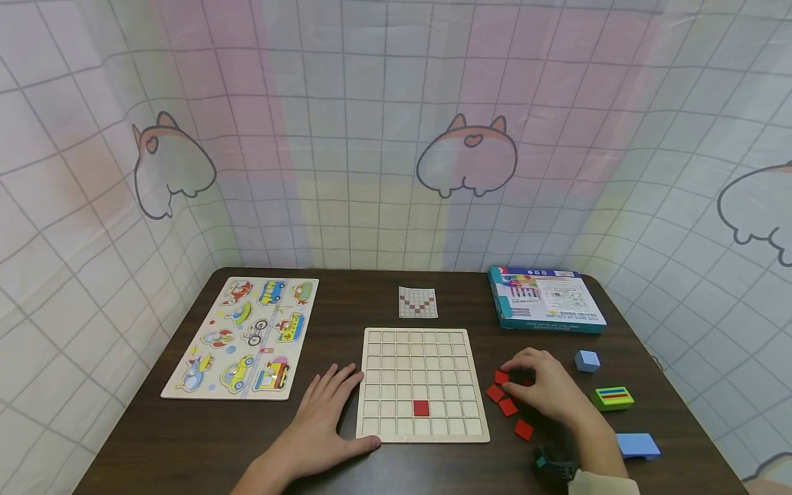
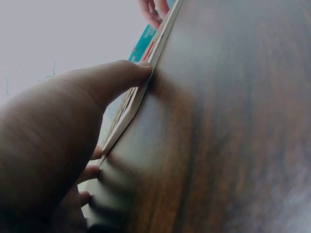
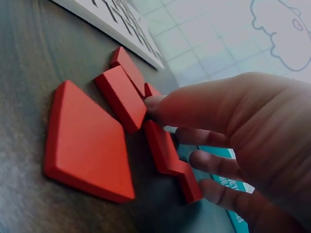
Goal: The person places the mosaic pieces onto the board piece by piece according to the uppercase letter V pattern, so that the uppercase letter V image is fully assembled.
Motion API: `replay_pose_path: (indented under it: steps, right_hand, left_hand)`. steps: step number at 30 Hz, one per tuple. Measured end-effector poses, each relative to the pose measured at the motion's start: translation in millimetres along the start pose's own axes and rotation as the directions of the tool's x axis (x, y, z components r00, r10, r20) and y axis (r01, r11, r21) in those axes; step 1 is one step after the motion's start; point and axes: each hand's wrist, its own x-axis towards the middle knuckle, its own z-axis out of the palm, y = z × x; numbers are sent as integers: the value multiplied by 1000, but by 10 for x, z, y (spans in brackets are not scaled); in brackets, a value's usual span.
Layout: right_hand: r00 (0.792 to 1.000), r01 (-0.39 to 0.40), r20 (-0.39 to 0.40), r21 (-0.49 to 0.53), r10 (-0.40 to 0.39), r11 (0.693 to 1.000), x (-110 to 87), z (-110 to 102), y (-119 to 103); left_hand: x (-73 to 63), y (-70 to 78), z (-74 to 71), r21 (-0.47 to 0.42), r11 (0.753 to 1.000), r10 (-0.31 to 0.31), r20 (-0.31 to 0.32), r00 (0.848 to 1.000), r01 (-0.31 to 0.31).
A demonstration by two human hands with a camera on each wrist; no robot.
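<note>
A pale grid board (image 1: 423, 438) lies flat on the dark table, with one red square tile (image 1: 421, 408) in a cell of its lower rows. My left hand (image 1: 322, 426) rests at the board's left side, fingers spread, thumb on the near left corner. To the right of the board, my right hand (image 1: 544, 386) has its thumb and index finger at opposite sides of a red tile (image 1: 501, 377), pinching it. Several loose red tiles lie around it, among them one nearer tile (image 1: 523, 430). In the right wrist view, the thumb covers part of the pinched tile.
A small pattern card (image 1: 418, 302) lies behind the board. At left is a vehicle puzzle board (image 1: 241, 337); at back right, a flat teal box (image 1: 547, 302). A blue cube (image 1: 587, 361), a green striped block (image 1: 612, 399) and a blue block (image 1: 639, 445) line the right side.
</note>
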Motion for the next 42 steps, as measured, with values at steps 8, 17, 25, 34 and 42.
replay_pose_path:
  steps: [8, 17, 25, 34, 42]
  right_hand:
    - [999, -31, -10, -2, 31, 1000, 41, 45, -11]
    - [997, -73, -7, 23, 73, 997, 14, 33, -88]
    - [999, 21, -50, 56, -18, 998, 23, 70, -224]
    - [996, 75, -48, 127, -69, 989, 78, 148, -422]
    - [997, 80, 3, 167, -82, 983, 140, 253, -579]
  left_hand:
    - [-6, -18, 10, 5, 1000, 3, -7, 1000, -3]
    - [-1, -28, 24, 15, 1000, -1, -1, 1000, 1]
    - [-2, -33, 25, 10, 1000, 2, 0, 1000, -2]
    - [8, -15, -10, -9, 1000, -6, 13, 1000, 6]
    - [1, -10, -8, -11, 1000, -5, 14, 1000, 6]
